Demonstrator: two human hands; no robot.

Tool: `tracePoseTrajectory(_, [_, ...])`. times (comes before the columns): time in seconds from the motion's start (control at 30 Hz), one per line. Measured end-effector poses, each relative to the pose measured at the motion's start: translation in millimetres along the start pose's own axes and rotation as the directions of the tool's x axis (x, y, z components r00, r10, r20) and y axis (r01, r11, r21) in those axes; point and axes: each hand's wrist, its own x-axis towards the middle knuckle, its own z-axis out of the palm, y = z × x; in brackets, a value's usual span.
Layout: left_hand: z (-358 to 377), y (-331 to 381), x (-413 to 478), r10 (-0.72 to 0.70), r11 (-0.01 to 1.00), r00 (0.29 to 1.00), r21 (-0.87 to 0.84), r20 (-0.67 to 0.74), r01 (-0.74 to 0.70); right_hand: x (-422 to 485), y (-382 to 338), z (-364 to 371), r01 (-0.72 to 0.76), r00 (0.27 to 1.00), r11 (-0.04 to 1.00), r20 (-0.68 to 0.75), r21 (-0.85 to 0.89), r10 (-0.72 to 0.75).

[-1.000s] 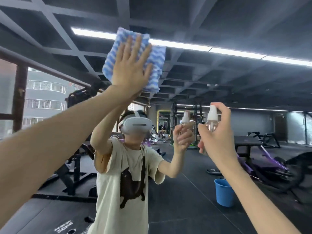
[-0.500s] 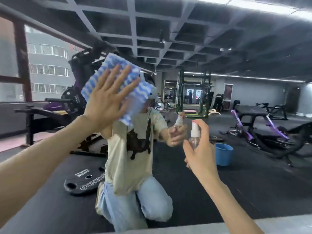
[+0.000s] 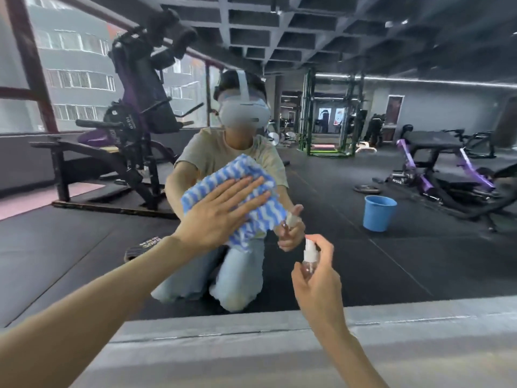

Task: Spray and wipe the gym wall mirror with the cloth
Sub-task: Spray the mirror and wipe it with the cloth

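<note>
1. While the left hand (image 3: 221,211) is lying flat with fingers straight and spread, it is pressing the blue-and-white cloth (image 3: 253,175) against the mirror (image 3: 377,270). There is no curl in that grip, only an open palm on fabric.
2. The cloth is sitting under the palm and fingers, spilling out past the fingertips up and to the right, with a corner hanging below the hand.
3. The right hand (image 3: 319,281) is wrapping its grip round a small clear spray bottle (image 3: 310,257). One finger is arching up beside the white spray head, which is poking above the fist.
4. The bottle is hovering low and right of the cloth, near it but apart.
5. In the glass, the person's kneeling reflection is showing, and a blue bucket (image 3: 379,212) is standing on the dark gym floor to the right, with weight machines behind.
6. A grey ledge (image 3: 251,345) is running along the mirror's bottom edge, beneath both forearms.
</note>
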Motion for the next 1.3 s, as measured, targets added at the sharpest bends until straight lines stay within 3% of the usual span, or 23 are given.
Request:
tracePoseTrajectory(0.2, [-17, 7, 7, -0.087, 0.972, 0.993, -0.21, 0.075, 0.101, -6, 11, -1, -0.004, 0.997, 1.0, -0.081, 0.022, 0.005])
tracePoseTrajectory(0.37, [-9, 18, 4, -0.074, 0.994, 0.99, -0.068, 0.119, 0.083, 7, 13, -22, -0.051, 0.995, 0.995, -0.08, 0.083, 0.058])
tracePoseTrajectory(0.57, [42, 78, 6, 0.139, 0.984, 0.982, 0.093, 0.129, -0.152, 31, 14, -32, 0.028, 0.992, 0.992, -0.128, 0.125, -0.012])
tracePoseTrajectory(0.67, [56, 94, -21, 0.406, 0.857, 0.842, 0.173, 0.357, -0.486, 34, 12, -31, 0.064, 0.99, 0.994, -0.133, 0.09, -0.052])
tracePoseTrajectory(0.73, [49, 66, -15, 0.458, 0.813, 0.836, 0.238, 0.302, -0.532, 36, 7, -30, 0.072, 0.993, 0.995, -0.094, 0.063, -0.066])
tracePoseTrajectory(0.8, [27, 30, 9, 0.349, 0.881, 0.92, 0.275, 0.176, -0.386, 42, 3, -29, 0.077, 0.993, 0.995, -0.099, 0.062, -0.07])
tracePoseTrajectory(0.87, [6, 3, 32, 0.084, 0.955, 0.996, 0.283, 0.023, -0.087, 46, -1, -25, 0.053, 0.991, 0.995, -0.13, 0.085, -0.042])
tracePoseTrajectory(0.93, [4, 0, 38, -0.166, 0.944, 0.98, 0.268, -0.11, 0.19, 46, -4, -18, 0.039, 0.989, 0.993, -0.146, 0.111, -0.023])
tracePoseTrajectory(0.97, [9, 9, 35, -0.185, 0.944, 0.973, 0.25, -0.134, 0.214, 46, -4, -14, 0.042, 0.99, 0.992, -0.14, 0.118, -0.025])
tracePoseTrajectory(1.0, [17, 23, 28, -0.104, 0.965, 0.989, 0.229, -0.101, 0.125, 45, -4, -10, 0.048, 0.991, 0.992, -0.128, 0.118, -0.033])
tracePoseTrajectory(1.03, [27, 39, 17, 0.081, 0.974, 0.997, 0.212, -0.015, -0.076, 42, -3, -6, 0.063, 0.992, 0.993, -0.114, 0.103, -0.051])
tracePoseTrajectory(1.07, [38, 55, 3, 0.307, 0.93, 0.946, 0.182, 0.102, -0.321, 40, -1, -2, 0.085, 0.991, 0.993, -0.106, 0.082, -0.076])
tracePoseTrajectory(1.1, [45, 67, -12, 0.482, 0.838, 0.845, 0.16, 0.234, -0.522, 37, 2, 2, 0.11, 0.99, 0.992, -0.1, 0.064, -0.104])
tracePoseTrajectory(1.13, [48, 72, -24, 0.567, 0.753, 0.751, 0.155, 0.339, -0.639, 34, 4, 5, 0.131, 0.987, 0.99, -0.1, 0.053, -0.125])
tracePoseTrajectory(1.2, [52, 73, -35, 0.603, 0.706, 0.692, 0.138, 0.397, -0.695, 30, 6, 5, 0.145, 0.985, 0.988, -0.103, 0.046, -0.139])
tracePoseTrajectory(1.27, [56, 72, -36, 0.605, 0.751, 0.702, 0.023, 0.376, -0.66, 30, 7, 4, 0.136, 0.985, 0.989, -0.113, 0.056, -0.129])
tracePoseTrajectory(1.3, [53, 76, -35, 0.57, 0.808, 0.741, -0.078, 0.355, -0.584, 29, 5, 3, 0.126, 0.987, 0.989, -0.114, 0.077, -0.117])
